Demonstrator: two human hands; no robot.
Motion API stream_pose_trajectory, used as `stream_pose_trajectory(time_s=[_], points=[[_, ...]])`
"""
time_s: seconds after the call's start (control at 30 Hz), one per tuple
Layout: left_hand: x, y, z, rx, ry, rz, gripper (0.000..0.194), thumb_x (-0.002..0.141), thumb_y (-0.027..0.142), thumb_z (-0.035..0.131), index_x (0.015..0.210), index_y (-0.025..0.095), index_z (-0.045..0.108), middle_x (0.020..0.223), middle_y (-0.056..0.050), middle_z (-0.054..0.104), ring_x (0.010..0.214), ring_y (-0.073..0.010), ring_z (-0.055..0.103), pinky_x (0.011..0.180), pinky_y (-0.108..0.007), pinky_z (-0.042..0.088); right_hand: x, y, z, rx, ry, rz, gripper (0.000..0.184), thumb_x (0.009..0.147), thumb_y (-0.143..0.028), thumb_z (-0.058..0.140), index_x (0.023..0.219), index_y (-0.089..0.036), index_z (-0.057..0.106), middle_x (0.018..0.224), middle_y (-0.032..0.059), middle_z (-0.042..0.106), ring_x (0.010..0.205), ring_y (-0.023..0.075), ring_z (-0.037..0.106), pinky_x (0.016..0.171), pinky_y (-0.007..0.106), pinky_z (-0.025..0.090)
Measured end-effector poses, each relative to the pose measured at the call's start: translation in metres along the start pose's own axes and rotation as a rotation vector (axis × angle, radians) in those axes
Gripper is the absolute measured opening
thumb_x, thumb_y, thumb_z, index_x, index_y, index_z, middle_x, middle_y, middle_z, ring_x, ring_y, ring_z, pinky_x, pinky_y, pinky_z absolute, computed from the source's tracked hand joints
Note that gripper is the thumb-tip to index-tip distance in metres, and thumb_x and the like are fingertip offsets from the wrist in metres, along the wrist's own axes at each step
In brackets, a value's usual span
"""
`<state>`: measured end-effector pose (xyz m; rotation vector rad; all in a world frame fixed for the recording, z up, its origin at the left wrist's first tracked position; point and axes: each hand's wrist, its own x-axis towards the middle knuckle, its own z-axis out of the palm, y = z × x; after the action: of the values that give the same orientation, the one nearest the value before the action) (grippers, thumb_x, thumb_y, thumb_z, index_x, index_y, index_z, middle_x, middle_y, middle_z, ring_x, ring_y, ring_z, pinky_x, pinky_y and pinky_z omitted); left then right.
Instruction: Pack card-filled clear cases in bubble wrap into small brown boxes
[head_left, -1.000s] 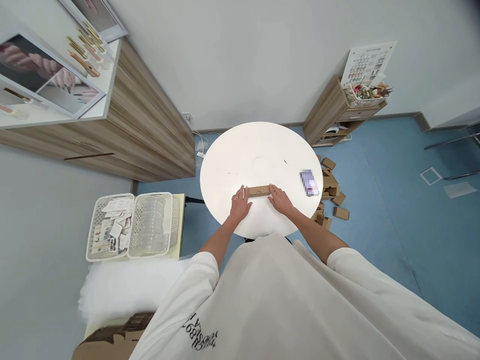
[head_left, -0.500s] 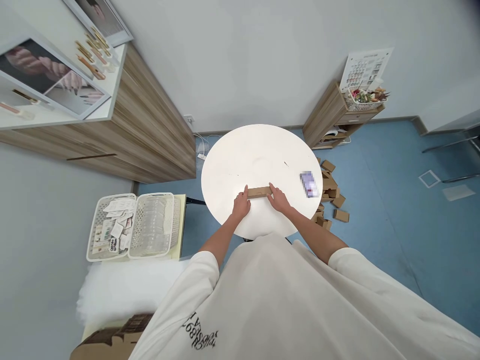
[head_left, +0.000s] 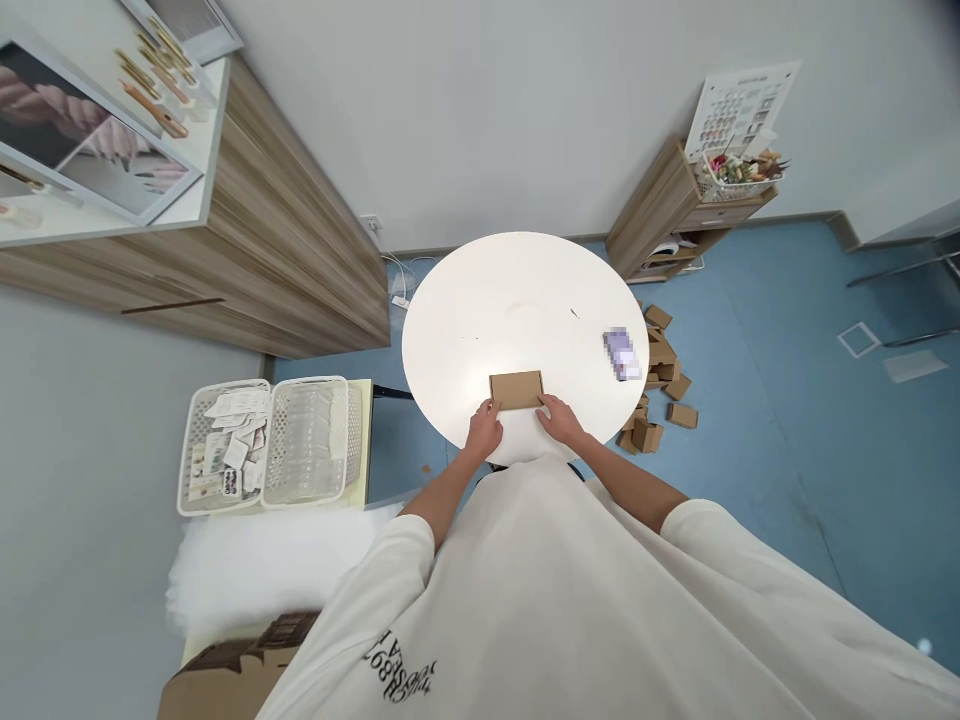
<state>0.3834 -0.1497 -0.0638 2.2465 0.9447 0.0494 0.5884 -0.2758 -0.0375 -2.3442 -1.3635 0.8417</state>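
A small brown cardboard box (head_left: 517,390) shows its broad, closed face at the near part of the round white table (head_left: 517,270). At its near left corner my left hand (head_left: 484,430) grips the edge, fingers bent against it. My right hand (head_left: 559,418) holds the near right corner with thumb and fingers. The box's underside is hidden, so I cannot tell whether it rests fully on the table. Toward the table's right edge lies a blurred purple item (head_left: 622,354).
Several cardboard boxes (head_left: 661,350) lie piled on the floor right of the table. White baskets (head_left: 306,440) with packets and clear plastic pieces stand at left, above white fluffy material (head_left: 277,565). A wooden cabinet (head_left: 300,220) is at left, a smaller one (head_left: 652,210) at back right.
The box has turned from showing a narrow side to showing its broad face. Both hands have shifted to its near corners. The view has tilted slightly.
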Motion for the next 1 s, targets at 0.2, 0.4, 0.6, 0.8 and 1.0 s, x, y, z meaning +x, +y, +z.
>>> stream_pose_trajectory(time_s=[0.2,0.4,0.6,0.8,1.0], points=[[0.001,-0.006,0.004,0.050,-0.040,-0.009,0.064,0.086,0.009,0.045,0.149,0.018,0.047,0.155,-0.018,0.040,0.136,-0.0341,0.046,0.104,-0.051,0.046,0.002,0.001,0.012,-0.030,0.016,0.040,0.045,0.101,-0.031,0.042,0.141,-0.017,0.055,0.151,0.0136,0.049,0.136,0.0295,0.048,0.110,0.044,0.042],[0.005,-0.003,-0.007,0.028,-0.055,-0.024,0.063,0.083,0.010,0.049,0.145,0.021,0.052,0.156,-0.014,0.040,0.137,-0.0340,0.046,0.107,-0.052,0.045,0.009,-0.001,0.010,-0.029,0.037,0.081,0.040,0.098,-0.026,0.045,0.134,-0.021,0.062,0.148,0.0139,0.051,0.132,0.0304,0.051,0.105,0.046,0.045],[0.008,0.009,-0.009,-0.057,-0.046,-0.068,0.056,0.083,0.020,0.056,0.139,0.019,0.055,0.152,-0.015,0.044,0.136,-0.0333,0.049,0.110,-0.048,0.044,-0.001,-0.012,0.012,0.079,0.049,0.122,0.035,0.093,-0.027,0.052,0.125,-0.021,0.063,0.133,0.0119,0.062,0.115,0.0265,0.060,0.092,0.037,0.051],[0.007,0.030,-0.005,-0.095,-0.059,-0.037,0.055,0.084,0.023,0.059,0.138,0.021,0.053,0.146,-0.014,0.048,0.128,-0.0311,0.055,0.105,-0.046,0.048,-0.016,-0.006,0.006,0.182,0.114,0.188,0.021,0.089,-0.035,0.057,0.103,-0.022,0.064,0.109,0.0084,0.067,0.095,0.0231,0.062,0.080,0.033,0.050],[0.022,0.069,-0.001,-0.093,-0.062,0.006,0.053,0.084,0.023,0.059,0.137,0.024,0.054,0.144,-0.012,0.047,0.122,-0.0294,0.058,0.098,-0.043,0.052,-0.033,0.020,-0.019,0.232,0.240,0.170,0.027,0.088,-0.039,0.055,0.109,-0.023,0.063,0.104,0.0059,0.065,0.093,0.0222,0.061,0.083,0.034,0.050]])
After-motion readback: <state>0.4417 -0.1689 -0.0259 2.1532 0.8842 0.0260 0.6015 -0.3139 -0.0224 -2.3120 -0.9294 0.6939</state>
